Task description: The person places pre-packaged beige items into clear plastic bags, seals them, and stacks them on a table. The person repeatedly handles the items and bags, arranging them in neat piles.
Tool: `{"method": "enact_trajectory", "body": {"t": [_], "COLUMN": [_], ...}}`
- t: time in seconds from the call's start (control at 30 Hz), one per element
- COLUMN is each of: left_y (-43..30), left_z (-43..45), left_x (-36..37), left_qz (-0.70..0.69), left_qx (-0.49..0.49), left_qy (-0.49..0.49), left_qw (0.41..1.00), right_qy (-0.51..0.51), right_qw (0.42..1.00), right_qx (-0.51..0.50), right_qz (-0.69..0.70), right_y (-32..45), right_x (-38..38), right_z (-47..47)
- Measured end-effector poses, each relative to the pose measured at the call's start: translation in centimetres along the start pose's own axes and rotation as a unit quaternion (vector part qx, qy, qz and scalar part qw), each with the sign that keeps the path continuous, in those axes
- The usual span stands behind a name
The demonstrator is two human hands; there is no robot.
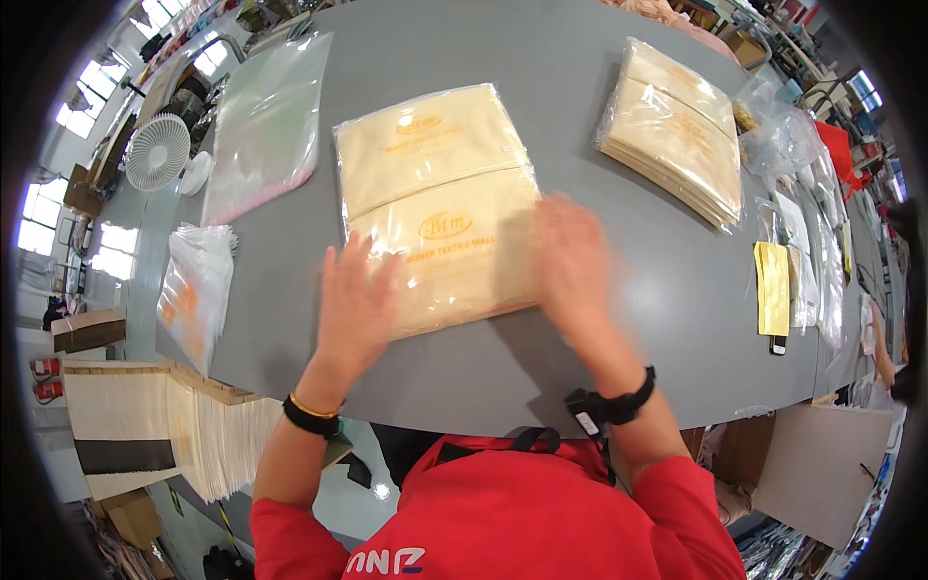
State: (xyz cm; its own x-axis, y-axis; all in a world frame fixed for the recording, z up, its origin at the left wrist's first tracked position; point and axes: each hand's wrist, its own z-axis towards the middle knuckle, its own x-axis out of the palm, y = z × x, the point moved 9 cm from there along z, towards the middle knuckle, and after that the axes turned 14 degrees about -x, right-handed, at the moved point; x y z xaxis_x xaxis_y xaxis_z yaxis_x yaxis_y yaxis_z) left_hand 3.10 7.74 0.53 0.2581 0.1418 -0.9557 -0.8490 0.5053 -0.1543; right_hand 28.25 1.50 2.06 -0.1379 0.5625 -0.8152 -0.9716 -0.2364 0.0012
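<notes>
A folded cream fabric piece in a clear plastic bag (pixel 442 196), with orange printing, lies on the grey table (pixel 449 377) in front of me. Over its lower left edge is my left hand (pixel 355 297), fingers apart and holding nothing. My right hand (pixel 576 261) is at the bag's right edge, blurred; whether it touches or grips the bag cannot be told. A stack of similar bagged cream pieces (pixel 674 130) rests at the back right. Flat clear plastic bags (pixel 268 123) lie at the back left, and more clear bags with orange print (pixel 196 290) at the left edge.
A small white fan (pixel 158 152) stands at the left. Along the right side are crumpled clear plastic (pixel 783 138), a yellow packet (pixel 771 288) and a phone (pixel 778 344). Below the table's left edge stands an open carton (pixel 119 420) of thin cream sheets. Part of another person's arm (pixel 881 348) shows far right.
</notes>
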Motion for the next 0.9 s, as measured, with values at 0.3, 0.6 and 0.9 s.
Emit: {"method": "enact_trajectory", "body": {"t": [0.3, 0.6, 0.9], "left_y": [11.5, 4.7, -18.3], "left_z": [4.5, 12.9, 32.4], "left_x": [7.6, 3.4, 1.2], "left_qz": [-0.206, -0.747, -0.764], "left_qx": [-0.278, -0.312, -0.082], "left_qy": [0.091, 0.198, 0.215], "left_qw": [0.934, 0.553, 0.603], "right_qy": [0.083, -0.055, -0.222], "right_qw": [0.939, 0.588, 0.748], "right_qx": [0.231, 0.323, 0.359], "right_qz": [0.242, 0.739, 0.513], "right_y": [-5.4, -11.1, -35.6], "right_x": [9.9, 7.0, -9.8], "right_z": [0.0, 7.8, 3.5]}}
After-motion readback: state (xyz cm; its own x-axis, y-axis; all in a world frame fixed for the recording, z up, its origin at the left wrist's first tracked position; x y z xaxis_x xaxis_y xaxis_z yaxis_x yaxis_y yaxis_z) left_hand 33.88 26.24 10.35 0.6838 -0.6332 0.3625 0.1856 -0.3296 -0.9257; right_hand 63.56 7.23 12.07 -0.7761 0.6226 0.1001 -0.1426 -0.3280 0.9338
